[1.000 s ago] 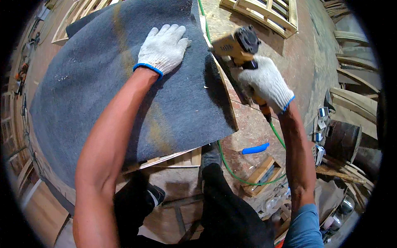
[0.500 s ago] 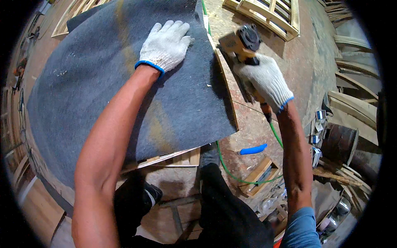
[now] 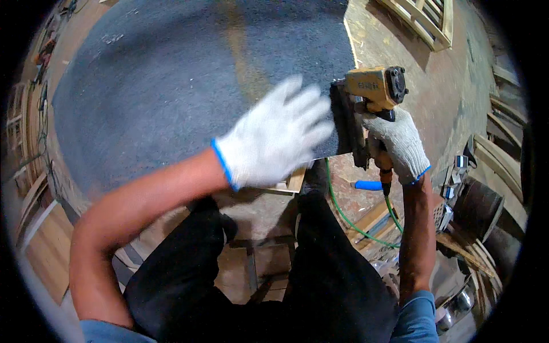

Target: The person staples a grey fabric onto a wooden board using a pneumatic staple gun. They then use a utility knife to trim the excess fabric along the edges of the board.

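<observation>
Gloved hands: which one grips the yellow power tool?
The right hand, closed around the yellow power tool; the left hand is spread open over the dark grey fabric, holding no tool.

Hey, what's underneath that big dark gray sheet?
Some pale wood shows below the near edge of the dark gray sheet. The sheet and the gloved left hand cover the rest, so what else lies underneath can't be seen.

1. Far right, I see pale light on the floor [image 3: 440, 86] and dark shadow beside a slatted wooden frame [image 3: 420, 22].
2. The left hand [image 3: 277, 134] is smeared by motion blur; the right hand [image 3: 401, 140] looks crisper.
3. Straight edges bow toward a dim, black, rounded rim.
</observation>
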Motion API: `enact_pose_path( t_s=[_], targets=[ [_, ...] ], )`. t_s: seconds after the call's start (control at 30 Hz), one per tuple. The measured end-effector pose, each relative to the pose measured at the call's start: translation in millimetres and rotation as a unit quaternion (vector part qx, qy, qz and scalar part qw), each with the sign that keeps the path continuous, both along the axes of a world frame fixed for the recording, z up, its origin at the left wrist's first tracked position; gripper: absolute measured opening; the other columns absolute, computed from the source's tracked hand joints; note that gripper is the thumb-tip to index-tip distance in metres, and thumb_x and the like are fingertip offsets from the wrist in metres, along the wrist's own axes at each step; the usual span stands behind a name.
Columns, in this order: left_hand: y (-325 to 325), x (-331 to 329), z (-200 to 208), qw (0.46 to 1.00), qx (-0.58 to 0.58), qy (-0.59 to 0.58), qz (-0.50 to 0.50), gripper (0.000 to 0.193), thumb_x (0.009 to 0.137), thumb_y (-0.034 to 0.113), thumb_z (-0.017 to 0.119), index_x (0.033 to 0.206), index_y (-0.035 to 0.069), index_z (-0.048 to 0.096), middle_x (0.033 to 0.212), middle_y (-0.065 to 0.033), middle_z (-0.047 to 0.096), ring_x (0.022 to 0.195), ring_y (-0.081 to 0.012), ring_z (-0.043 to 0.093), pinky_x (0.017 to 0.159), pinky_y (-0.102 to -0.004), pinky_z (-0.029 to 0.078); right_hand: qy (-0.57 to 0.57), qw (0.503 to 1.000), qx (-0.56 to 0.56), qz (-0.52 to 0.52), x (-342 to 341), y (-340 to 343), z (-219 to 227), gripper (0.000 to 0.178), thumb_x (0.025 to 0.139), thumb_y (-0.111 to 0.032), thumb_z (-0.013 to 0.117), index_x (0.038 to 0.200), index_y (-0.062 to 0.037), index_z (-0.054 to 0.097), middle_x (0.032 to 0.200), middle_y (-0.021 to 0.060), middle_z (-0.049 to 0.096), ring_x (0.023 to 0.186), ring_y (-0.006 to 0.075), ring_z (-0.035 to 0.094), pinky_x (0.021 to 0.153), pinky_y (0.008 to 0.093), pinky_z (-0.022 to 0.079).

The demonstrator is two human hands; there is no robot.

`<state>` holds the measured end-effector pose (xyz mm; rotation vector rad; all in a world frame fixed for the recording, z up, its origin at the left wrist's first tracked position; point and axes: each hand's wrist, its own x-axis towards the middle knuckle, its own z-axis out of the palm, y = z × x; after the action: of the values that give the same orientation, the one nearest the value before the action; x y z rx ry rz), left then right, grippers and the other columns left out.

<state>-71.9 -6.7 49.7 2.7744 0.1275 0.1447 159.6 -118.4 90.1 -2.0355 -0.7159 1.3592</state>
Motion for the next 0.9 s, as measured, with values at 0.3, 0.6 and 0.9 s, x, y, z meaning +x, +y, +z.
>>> enact_pose_path(
  t_s=[0.3,0.6,0.9],
  targets=[
    [-33.4,-96.1,-7.9,0.988,-0.031,0.062,0.141,0.063,0.084,0.037,0.071,0.140,0.011,0.057,0.152,-0.0158,0.047,0.142,-0.0394,0.039,0.121,-0.0559,0.026,-0.047,0.999,-0.022,-0.002,-7.9,0.4,-5.7,0.021,0.087,-0.022,0.069,0.095,-0.0036,0.064,0.065,0.0009,0.058,0.051,0.0105,0.053,0.048,0.0277,0.042],
    [-38.9,-195.1,3.3,0.938,-0.002,0.065,0.340,0.074,0.078,0.031,0.077,0.143,0.005,0.053,0.155,-0.0196,0.044,0.145,-0.0403,0.038,0.123,-0.0536,0.024,-0.064,0.998,-0.025,0.006,15.5,-5.8,-17.0,0.014,0.091,-0.019,0.065,0.097,-0.0060,0.062,0.066,0.0007,0.055,0.050,0.0125,0.050,0.046,0.0298,0.039],
    [-69.1,-373.9,11.3,0.820,0.165,0.136,0.532,0.070,0.087,0.016,0.067,0.151,0.002,0.045,0.161,-0.0180,0.039,0.151,-0.0354,0.033,0.125,-0.0511,0.017,-0.115,0.993,-0.026,-0.005,-5.4,-3.5,-16.4,0.021,0.091,-0.024,0.068,0.101,-0.0056,0.064,0.062,-0.0018,0.052,0.047,0.0095,0.049,0.044,0.0282,0.036]
  ],
)
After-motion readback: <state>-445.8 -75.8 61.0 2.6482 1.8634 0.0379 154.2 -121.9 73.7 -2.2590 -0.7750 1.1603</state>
